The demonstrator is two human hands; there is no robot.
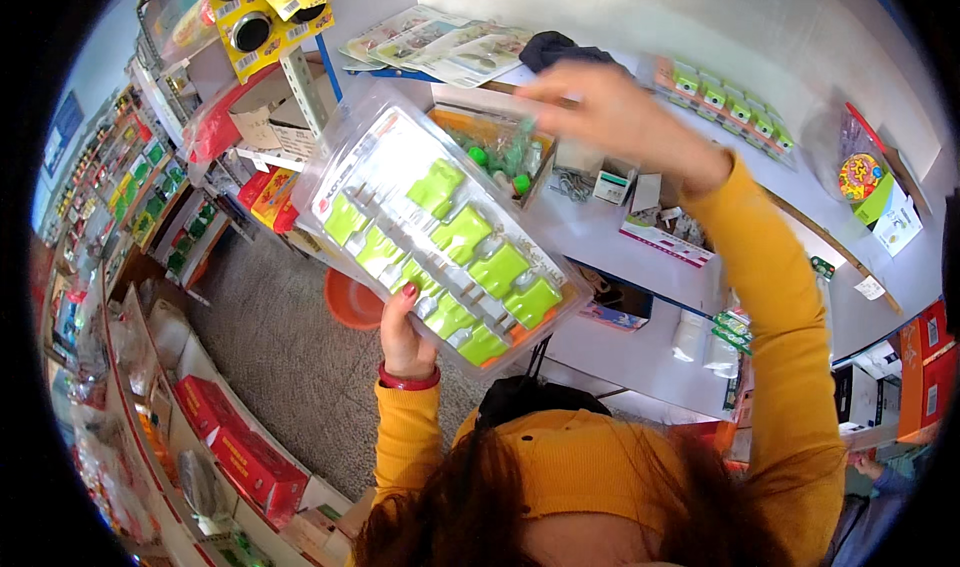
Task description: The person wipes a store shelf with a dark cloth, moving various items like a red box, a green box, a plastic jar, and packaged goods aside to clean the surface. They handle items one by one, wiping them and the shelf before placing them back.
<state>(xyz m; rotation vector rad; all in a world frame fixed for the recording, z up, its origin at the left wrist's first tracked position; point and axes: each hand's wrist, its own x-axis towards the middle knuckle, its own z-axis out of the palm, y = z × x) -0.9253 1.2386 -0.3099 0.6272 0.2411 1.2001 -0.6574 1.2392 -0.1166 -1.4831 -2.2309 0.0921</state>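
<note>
My left hand point(405, 334) grips the lower edge of a clear plastic blister tray point(559, 248), thumb on its front. Several lime-green plastic pieces point(457, 237) sit in rows inside the tray, which is tilted in front of me. My right hand point(600, 109) is raised over the shelving and blurred by motion, so its finger state is unclear. Just behind it a dark cloth item point(562, 49) lies on the upper shelf. Below its fingers stands an open cardboard box point(544, 154) of small items with green caps, partly hidden by the tray.
Flat blister packs point(450, 45) and a row of small green boxes point(724, 101) lie on the upper shelf point(832, 192). An orange basin point(351, 300) stands on the floor. Red boxes point(255, 462) line the left shelving. Part of another person's hand point(868, 466) shows at far right.
</note>
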